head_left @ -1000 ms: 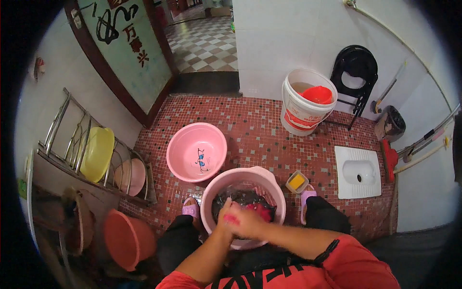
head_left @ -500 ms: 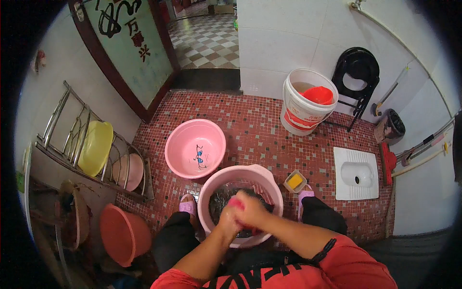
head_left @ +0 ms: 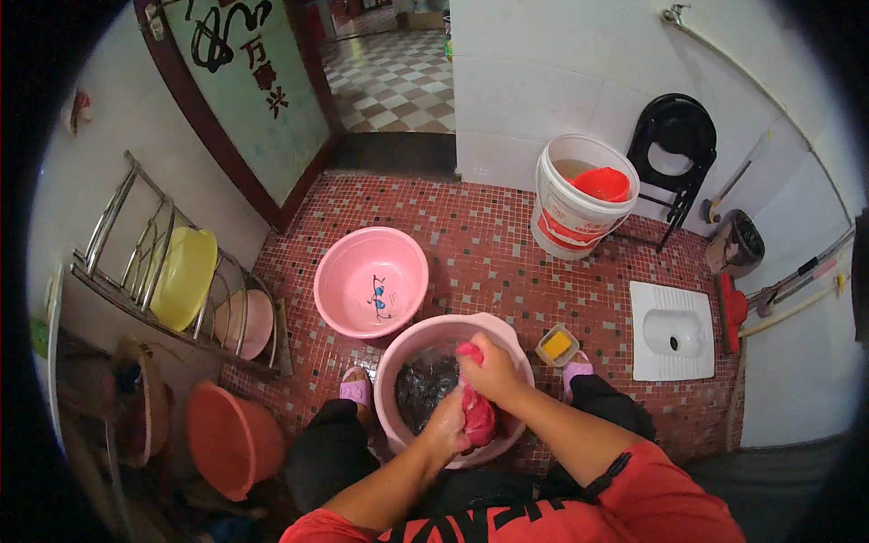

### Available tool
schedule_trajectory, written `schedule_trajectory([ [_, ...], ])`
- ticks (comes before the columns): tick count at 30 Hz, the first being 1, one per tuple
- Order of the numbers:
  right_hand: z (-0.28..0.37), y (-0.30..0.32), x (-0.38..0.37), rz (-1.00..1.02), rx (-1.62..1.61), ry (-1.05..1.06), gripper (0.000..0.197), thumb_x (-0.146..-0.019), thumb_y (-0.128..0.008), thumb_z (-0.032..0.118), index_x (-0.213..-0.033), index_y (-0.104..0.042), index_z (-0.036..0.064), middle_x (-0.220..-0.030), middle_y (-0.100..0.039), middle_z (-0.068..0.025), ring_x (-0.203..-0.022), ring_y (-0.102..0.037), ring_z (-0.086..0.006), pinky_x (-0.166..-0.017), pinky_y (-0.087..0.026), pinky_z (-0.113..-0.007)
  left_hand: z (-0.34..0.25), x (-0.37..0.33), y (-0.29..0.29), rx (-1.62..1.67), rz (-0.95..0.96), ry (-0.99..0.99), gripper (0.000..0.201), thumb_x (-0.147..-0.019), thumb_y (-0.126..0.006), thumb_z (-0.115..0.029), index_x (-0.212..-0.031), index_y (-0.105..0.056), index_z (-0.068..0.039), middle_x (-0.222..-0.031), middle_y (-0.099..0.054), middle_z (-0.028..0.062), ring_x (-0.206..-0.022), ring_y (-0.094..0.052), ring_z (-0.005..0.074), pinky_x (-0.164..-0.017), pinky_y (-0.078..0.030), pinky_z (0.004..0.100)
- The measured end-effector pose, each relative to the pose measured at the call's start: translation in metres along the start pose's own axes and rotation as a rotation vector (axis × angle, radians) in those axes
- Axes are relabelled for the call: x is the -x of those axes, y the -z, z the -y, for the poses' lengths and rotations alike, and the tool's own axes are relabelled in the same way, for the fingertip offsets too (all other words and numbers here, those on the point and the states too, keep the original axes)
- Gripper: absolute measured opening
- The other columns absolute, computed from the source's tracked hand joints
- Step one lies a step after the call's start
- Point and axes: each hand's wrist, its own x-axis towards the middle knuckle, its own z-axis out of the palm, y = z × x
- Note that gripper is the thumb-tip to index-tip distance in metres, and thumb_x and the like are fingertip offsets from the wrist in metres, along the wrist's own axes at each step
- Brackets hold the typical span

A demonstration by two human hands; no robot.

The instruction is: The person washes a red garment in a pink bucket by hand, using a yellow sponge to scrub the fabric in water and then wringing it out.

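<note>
Grip: both hands are closed on a red cloth (head_left: 477, 414), bunched between them over the pink wash basin (head_left: 409, 342)
Right hand: the right hand (head_left: 493, 371) clamps the upper end of the cloth, fingers curled round it, a red tip showing above the knuckles
Left hand: the left hand (head_left: 445, 423) is pressed against the cloth's lower part from the left; how far its fingers wrap I cannot tell
Cloth axis: long axis runs roughly up and down the picture, upper end pointing away from the person, lower end toward the basin's near rim
Below the grip: dark laundry (head_left: 418, 387) lies in the basin, left of and under the hands
Beyond the grip: an empty pink basin (head_left: 344, 271) sits up and to the left, just beside the wash basin
Right of the grip: a yellow soap dish (head_left: 557, 345) stands near the basin rim on the red mosaic floor (head_left: 489, 244)
</note>
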Motion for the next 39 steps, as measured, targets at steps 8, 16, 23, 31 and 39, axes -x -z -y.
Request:
schedule_trajectory([
  [8,0.001,-0.003,0.027,0.227,-0.004,-0.022,0.030,-0.075,-0.059,0.028,-0.098,-0.051,0.0107,-0.088,-0.060,-0.0200,-0.082,-0.060,-0.0357,-0.072,-0.046,-0.042,-0.017,-0.002,0.024,-0.272,-0.101,-0.036,0.033,-0.087,-0.049,-0.036,-0.103,-0.055,-0.008,-0.095,-0.060,0.0074,-0.084,-0.060,0.0211,-0.076,-0.050,0.0359],
  [16,0.037,0.026,-0.008,-0.013,-0.485,0.018,0.033,-0.078,-0.058,0.012,-0.109,-0.051,0.0062,-0.087,-0.061,-0.0083,-0.076,-0.059,-0.0156,-0.069,-0.047,-0.029,-0.033,0.002,0.005,0.079,0.074,-0.087,0.050,-0.089,-0.044,-0.044,-0.117,-0.046,-0.003,-0.107,-0.058,0.0130,-0.100,-0.055,0.0298,-0.090,-0.042,0.0384],
  [23,0.007,0.060,-0.036,-0.115,-0.522,-0.081,0.019,-0.079,-0.056,0.006,-0.097,-0.059,0.0038,-0.087,-0.060,-0.0053,-0.078,-0.055,-0.0107,-0.070,-0.045,-0.025,-0.025,0.001,0.005,-1.817,-0.037,-0.247,0.044,-0.074,-0.067,-0.035,-0.102,-0.055,-0.003,-0.094,-0.060,0.0153,-0.087,-0.058,0.0266,-0.077,-0.044,0.0363],
  [31,-0.010,0.012,-0.017,-0.089,-0.542,-0.114,0.016,-0.080,-0.056,0.010,-0.095,-0.057,0.0045,-0.083,-0.059,-0.0047,-0.073,-0.056,-0.0160,-0.069,-0.045,-0.028,-0.053,0.013,-0.006,-0.077,0.079,-0.412,0.040,-0.084,-0.058,-0.032,-0.109,-0.049,-0.002,-0.104,-0.057,0.0098,-0.097,-0.055,0.0247,-0.086,-0.045,0.0372],
  [39,0.010,-0.015,0.015,0.178,0.189,0.134,0.019,-0.079,-0.052,0.023,-0.087,-0.053,0.0063,-0.089,-0.058,-0.0170,-0.076,-0.056,-0.0375,-0.065,-0.045,-0.046,-0.012,-0.022,0.043,-0.174,0.004,-0.402,0.023,-0.088,-0.046,-0.029,-0.095,-0.056,-0.010,-0.089,-0.059,0.0051,-0.080,-0.057,0.0197,-0.075,-0.047,0.0345],
])
